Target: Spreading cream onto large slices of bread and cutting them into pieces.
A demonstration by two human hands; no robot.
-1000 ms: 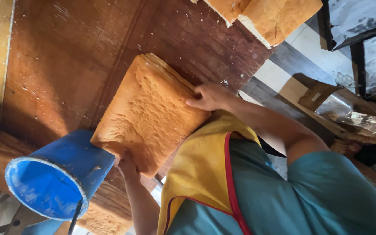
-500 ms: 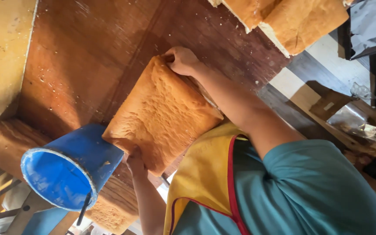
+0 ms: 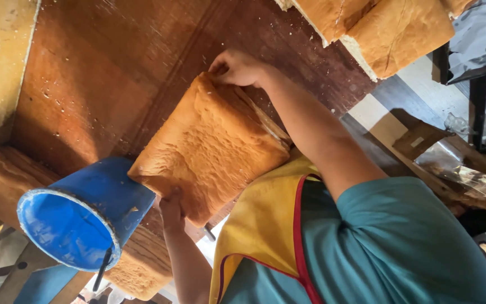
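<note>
A large square-sided loaf (image 3: 209, 146) with a golden-brown crust is held between both hands over the dark reddish wooden bench (image 3: 102, 73), one corner lifted toward the far side and its broad crust face turned to the camera. One hand (image 3: 237, 67), on a bare arm that crosses the picture from the teal sleeve, is at the loaf's far corner, its grip closed with fingers curled over the edge of the crust. The other hand (image 3: 172, 209) comes up from below at the near corner, its grip pressed onto the loaf's lower edge; which hand is left and which right cannot be told from this rotated view. A yellow apron (image 3: 265, 225) with red piping sits over the teal shirt (image 3: 400, 247). Just beside the loaf's near corner lies a blue plastic bucket (image 3: 80, 219) on its side, mouth toward the camera. More loaves (image 3: 378, 28) rest at the bench's far edge, and another loaf (image 3: 139, 264) lies under the bucket
</note>
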